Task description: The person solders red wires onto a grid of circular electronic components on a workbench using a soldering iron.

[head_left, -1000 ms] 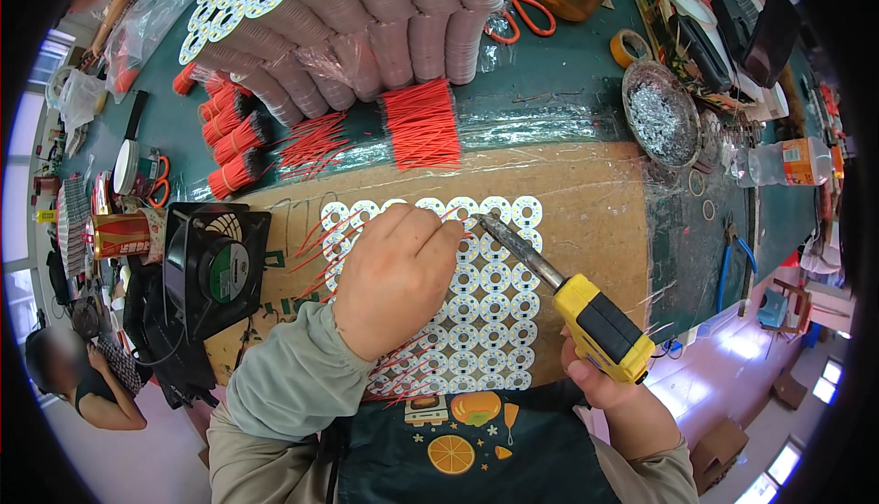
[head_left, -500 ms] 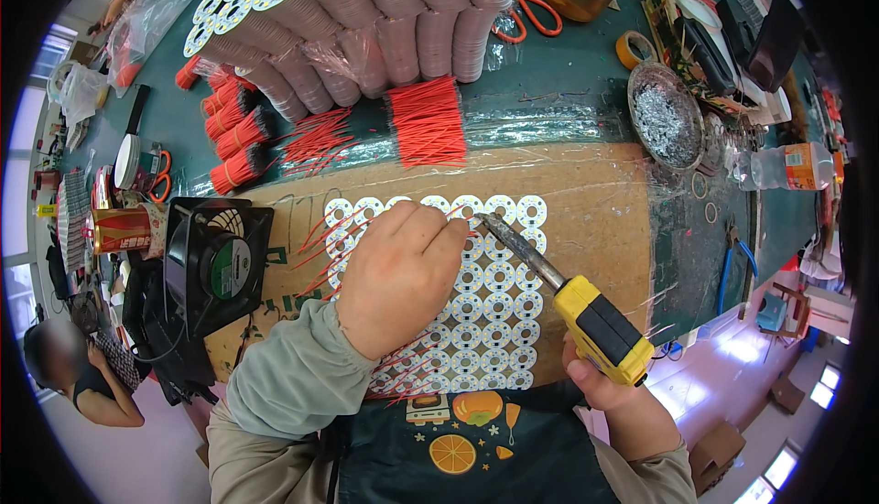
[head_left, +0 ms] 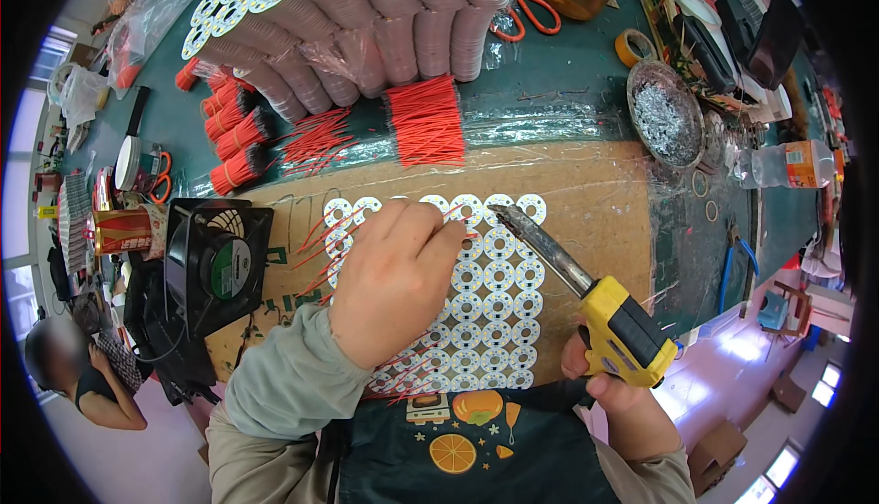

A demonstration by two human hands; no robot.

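Crossing the workshop, a green worktop (head_left: 558, 60) carried a brown sheet (head_left: 595, 202) along its near side and tall stacks of round boards (head_left: 394, 46) behind it. A worker in a dark, fruit-patterned apron (head_left: 394, 458) faced the grid of ring-shaped boards (head_left: 486, 306), which lay on the middle of the sheet, with a black fan (head_left: 211, 275) to its left.

The left hand (head_left: 394, 275) arched over the grid's upper part, fingers narrowed to a pinch, apparently on a red wire (head_left: 450, 215) mostly hidden from view. The right hand (head_left: 623, 403) gripped a yellow-and-black soldering iron (head_left: 632, 330), fingers wrapped about its handle. Its metal tip (head_left: 502, 214) reached over the top row, just right of the pinch; contact with a board could not be told. More thin red wires (head_left: 403, 378) crossed the lower left.

Careful work, in this onlooker's judgement, called for a motionless wire, a brief touch of heat on the pad alone, and bare fingertips clear of the metal.

Printing marked the sheet, a red-and-gold can (head_left: 124, 232), a bottle's orange label (head_left: 801, 163) and the fan's green sticker (head_left: 240, 266), the last too small to read.
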